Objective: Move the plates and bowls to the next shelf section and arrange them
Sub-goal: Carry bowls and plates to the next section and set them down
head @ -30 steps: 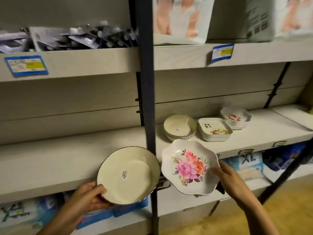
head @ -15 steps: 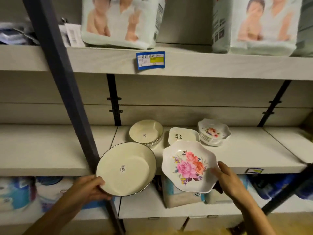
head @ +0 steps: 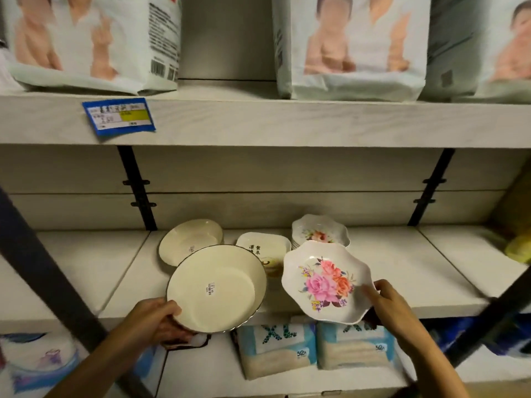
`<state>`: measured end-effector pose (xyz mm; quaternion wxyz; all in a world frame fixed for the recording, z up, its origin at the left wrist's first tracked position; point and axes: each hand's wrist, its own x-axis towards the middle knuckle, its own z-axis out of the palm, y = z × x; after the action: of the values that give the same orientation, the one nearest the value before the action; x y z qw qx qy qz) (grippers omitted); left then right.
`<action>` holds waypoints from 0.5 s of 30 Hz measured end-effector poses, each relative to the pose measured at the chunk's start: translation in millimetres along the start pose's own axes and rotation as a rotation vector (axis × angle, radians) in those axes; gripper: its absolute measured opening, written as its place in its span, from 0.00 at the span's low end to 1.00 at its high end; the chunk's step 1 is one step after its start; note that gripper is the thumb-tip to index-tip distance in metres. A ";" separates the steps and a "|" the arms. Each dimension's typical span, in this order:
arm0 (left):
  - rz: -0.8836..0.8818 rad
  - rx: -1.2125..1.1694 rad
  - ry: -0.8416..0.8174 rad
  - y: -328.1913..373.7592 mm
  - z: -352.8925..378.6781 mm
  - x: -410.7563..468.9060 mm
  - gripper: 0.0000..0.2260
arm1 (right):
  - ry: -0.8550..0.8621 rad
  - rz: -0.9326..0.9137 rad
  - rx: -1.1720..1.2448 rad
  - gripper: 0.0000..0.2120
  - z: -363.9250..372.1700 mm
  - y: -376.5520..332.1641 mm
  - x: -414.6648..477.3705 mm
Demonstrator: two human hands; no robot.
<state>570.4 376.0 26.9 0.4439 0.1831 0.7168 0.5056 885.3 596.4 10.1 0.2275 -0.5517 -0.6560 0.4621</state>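
Observation:
My left hand (head: 156, 320) grips the near rim of a round cream plate (head: 215, 288) with a dark edge and a small sticker. My right hand (head: 388, 308) grips the right rim of a scalloped white plate (head: 327, 282) printed with pink and orange roses. Both plates are held tilted in front of the middle shelf (head: 416, 271). On that shelf behind them stand a stack of round cream bowls (head: 186, 239), a stack of square dishes (head: 264, 248) with black characters, and a stack of scalloped floral bowls (head: 320, 229).
A dark slanted upright (head: 43, 271) crosses the left side, another post (head: 488, 320) the lower right. Big diaper packs (head: 353, 47) fill the top shelf, with a blue price tag (head: 119, 116) on its edge. Tissue packs (head: 313, 349) sit below. Black brackets (head: 138, 188) run up the back wall.
The view has swung right, so the shelf section with the stacks is now centred. Both hands have carried their plates closer to the stacks on that shelf.

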 end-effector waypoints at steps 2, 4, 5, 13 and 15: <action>0.015 -0.018 0.019 0.0 14.4 4.6 0.07 | 0.023 -0.020 -0.035 0.11 -9.3 1.0 30.7; 0.012 -0.040 0.060 2.8 24.4 8.3 0.07 | 0.080 -0.053 -0.089 0.14 -13.8 -2.0 62.2; 0.010 -0.046 0.078 4.5 28.5 8.8 0.06 | 0.110 -0.067 -0.112 0.15 -14.1 -5.0 76.9; 0.013 -0.082 0.118 16.5 45.4 7.9 0.06 | 0.195 0.028 -0.159 0.19 13.3 -12.4 165.8; 0.010 -0.088 0.122 17.4 44.3 7.2 0.06 | 0.166 0.086 -0.197 0.19 16.6 -15.1 178.4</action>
<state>599.7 413.4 34.9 0.4044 0.1356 0.7188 0.5491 812.8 757.7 -22.5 0.2058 -0.6352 -0.6529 0.3576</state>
